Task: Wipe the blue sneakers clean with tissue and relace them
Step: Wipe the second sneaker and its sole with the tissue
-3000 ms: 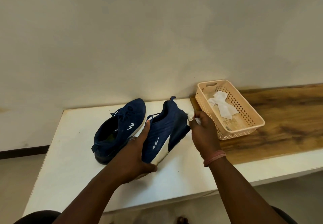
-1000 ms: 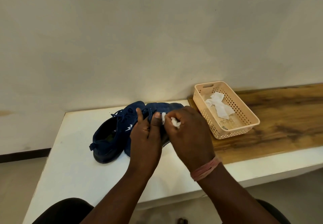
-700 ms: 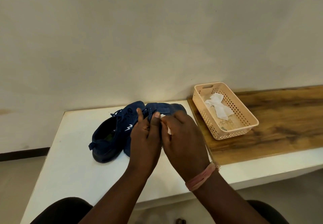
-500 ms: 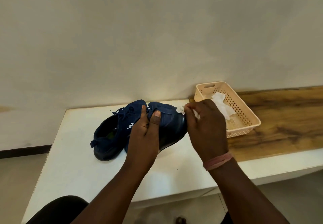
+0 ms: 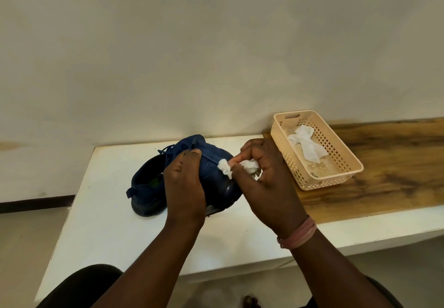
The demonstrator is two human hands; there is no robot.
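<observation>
Now left hand (image 5: 183, 185) gripping sneaker (image 5: 216, 175), right hand (image 5: 262, 180) pinching tissue (image 5: 225, 167) against it

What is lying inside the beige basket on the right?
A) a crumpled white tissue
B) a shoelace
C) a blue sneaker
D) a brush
A: a crumpled white tissue lies on the floor of the beige basket; nothing else in it can be made out.

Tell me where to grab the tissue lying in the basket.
Pinch the crumpled tissue at its narrow twisted middle, coming straight down through the open top of the basket; the walls block any sideways approach.
</observation>
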